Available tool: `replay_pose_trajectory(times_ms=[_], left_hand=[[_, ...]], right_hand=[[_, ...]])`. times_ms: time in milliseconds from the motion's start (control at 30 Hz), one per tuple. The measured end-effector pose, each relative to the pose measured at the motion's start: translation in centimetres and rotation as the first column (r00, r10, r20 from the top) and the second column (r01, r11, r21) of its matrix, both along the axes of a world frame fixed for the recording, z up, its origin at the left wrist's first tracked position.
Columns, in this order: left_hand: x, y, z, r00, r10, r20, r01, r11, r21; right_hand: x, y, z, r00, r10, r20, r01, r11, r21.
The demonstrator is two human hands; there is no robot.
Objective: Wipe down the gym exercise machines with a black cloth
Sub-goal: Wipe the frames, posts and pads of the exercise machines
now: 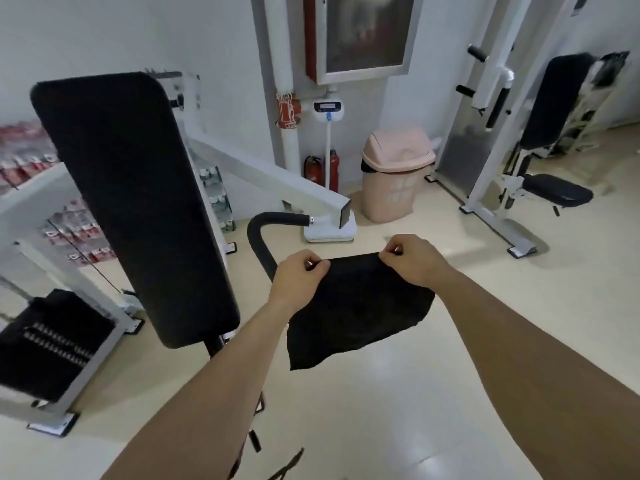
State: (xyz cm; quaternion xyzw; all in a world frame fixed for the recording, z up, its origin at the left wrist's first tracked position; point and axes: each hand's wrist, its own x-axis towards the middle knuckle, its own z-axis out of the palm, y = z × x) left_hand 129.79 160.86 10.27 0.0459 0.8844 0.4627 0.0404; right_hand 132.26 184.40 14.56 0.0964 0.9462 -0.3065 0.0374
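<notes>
Crosswise, black cloth (356, 306), top corners pinched by left hand (298, 277) and right hand (417, 259), free end downward.

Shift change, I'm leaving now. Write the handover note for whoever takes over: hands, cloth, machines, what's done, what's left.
Left hand pinches the black cloth by its top left corner; right hand pinches the top right.
The cloth hangs spread between them in the air, touching no machine.
The tall back pad stands at the left, with the curved handle just beyond the left hand; a second machine stands far right.
Done: no wiping that shows.
Left: probably pad, handle, then the second machine.
</notes>
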Motion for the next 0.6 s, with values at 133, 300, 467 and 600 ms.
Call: replay_pose_trajectory(times_ms=[133,300,467,600], left_hand=[[-4.6,4.0,-0.5,0.989,0.129,-0.071,-0.128,0.992,0.017],[-9.3,8.0,-0.5,0.971,0.231,-0.063,-0.229,0.973,0.04],[-13.1,9.8,-0.4,0.938,0.345,-0.026,-0.345,0.938,0.003],[-17.7,10.3,-0.5,0.837,0.546,-0.018,-0.547,0.836,-0.049]], right_hand=[[-6.3,3.5,-0.6,0.995,0.094,-0.038,-0.087,0.985,0.147],[-13.9,7.3,-0.9,0.98,0.197,-0.011,-0.189,0.953,0.238],[-22.7,7.8,-0.4,0.935,0.355,-0.012,-0.338,0.901,0.271],[-30.3,6.5,-1.3,0.864,0.502,-0.039,-0.472,0.834,0.287]])
